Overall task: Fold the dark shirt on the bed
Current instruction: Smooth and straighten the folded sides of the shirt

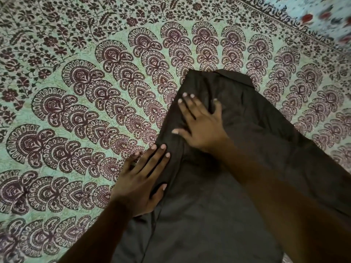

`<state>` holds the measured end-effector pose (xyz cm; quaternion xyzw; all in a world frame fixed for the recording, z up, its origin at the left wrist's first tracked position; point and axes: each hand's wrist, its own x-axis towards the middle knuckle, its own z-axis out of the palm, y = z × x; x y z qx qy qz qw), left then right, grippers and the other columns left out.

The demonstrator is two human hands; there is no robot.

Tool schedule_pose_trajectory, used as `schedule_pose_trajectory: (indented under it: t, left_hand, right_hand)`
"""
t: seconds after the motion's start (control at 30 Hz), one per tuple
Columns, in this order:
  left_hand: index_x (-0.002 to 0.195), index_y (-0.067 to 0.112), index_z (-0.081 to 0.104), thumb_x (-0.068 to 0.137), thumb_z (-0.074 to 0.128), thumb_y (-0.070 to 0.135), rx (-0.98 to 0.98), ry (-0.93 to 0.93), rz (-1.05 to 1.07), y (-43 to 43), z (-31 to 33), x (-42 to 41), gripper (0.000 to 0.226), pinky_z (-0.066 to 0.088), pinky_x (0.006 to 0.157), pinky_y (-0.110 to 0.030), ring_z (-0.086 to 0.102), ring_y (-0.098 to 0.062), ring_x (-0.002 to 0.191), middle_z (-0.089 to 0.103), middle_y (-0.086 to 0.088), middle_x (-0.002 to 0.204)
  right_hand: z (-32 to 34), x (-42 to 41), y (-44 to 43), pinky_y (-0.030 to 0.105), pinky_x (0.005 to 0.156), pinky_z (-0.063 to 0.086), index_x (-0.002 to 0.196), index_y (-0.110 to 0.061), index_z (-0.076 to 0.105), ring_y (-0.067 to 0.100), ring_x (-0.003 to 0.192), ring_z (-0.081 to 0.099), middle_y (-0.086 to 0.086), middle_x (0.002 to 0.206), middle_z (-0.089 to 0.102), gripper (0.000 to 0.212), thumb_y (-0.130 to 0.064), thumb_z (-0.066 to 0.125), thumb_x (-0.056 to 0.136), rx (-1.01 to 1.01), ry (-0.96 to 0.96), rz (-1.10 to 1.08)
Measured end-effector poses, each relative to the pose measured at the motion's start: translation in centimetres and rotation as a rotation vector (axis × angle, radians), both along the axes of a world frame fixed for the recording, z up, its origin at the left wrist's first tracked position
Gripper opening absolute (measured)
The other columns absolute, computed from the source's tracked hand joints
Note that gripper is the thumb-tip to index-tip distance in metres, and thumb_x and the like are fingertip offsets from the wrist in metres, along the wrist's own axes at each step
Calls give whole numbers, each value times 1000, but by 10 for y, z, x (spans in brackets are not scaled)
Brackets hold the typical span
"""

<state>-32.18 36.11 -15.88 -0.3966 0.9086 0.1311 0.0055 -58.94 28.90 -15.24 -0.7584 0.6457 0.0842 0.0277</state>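
The dark shirt lies flat on the bed, a long narrow shape running from the lower middle up to its collar near the centre. My right hand lies flat on the upper part of the shirt with its fingers spread. My left hand presses flat on the shirt's left folded edge, half on the cloth and half on the bedsheet, fingers straight. Both forearms reach in from the bottom and cover part of the shirt.
A green bedsheet with dark maroon paisley and flower print covers the bed all around the shirt. At the top right corner lies a pale blue cloth with red flowers.
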Motion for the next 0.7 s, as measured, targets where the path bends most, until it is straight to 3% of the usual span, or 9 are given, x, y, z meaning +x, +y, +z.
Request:
schedule_pose_trajectory:
  t: [0.1,0.17,0.33,0.4,0.47,0.6,0.7]
  left_hand:
    - [162,21,30,90,55,53,-12,4,-3,-1,1,1,83,33,116,-52,18,-18,159,16,1,173]
    - [162,21,30,90,55,53,-14,-1,-5,0,1,-1,83,34,116,-52,18,-18,159,16,1,173]
    - [162,22,29,89,56,53,-8,-2,3,0,1,0,84,31,118,-50,18,-17,159,16,2,173]
    - [162,22,30,89,56,53,-7,-11,-3,1,0,0,84,29,118,-50,20,-18,158,17,2,173]
    - [162,22,30,90,55,53,-18,-21,-12,1,-1,0,83,28,119,-50,21,-19,158,17,1,173]
    - [163,22,27,94,48,55,-37,-16,-24,1,0,1,79,26,121,-49,19,-19,158,15,2,173]
    - [163,19,25,98,43,58,-40,-36,-38,4,3,3,79,22,124,-49,16,-20,159,14,-1,173]
  right_hand:
    - [12,-17,-44,75,118,-1,167,-17,17,18,162,7,2,175,12,92,-79,14,98,98,96,-148]
    - [22,-11,-54,74,119,-1,166,-13,20,24,162,3,6,175,11,85,-71,20,103,71,86,-179]
    - [16,37,9,60,124,16,160,-8,37,25,161,18,10,172,24,64,-42,37,106,-87,-90,-53]
    - [5,43,40,56,121,28,157,-10,43,22,157,29,9,169,32,62,-43,38,105,-46,-132,-34]
    - [1,35,43,49,121,30,159,-14,40,18,156,31,4,170,31,65,-49,33,105,-22,-130,-77]
    - [16,34,21,46,128,17,164,-11,28,21,161,17,7,173,19,65,-46,29,109,81,-99,-203]
    - [25,61,32,44,130,4,164,-7,24,26,161,11,11,174,16,65,-44,30,111,117,-91,-157]
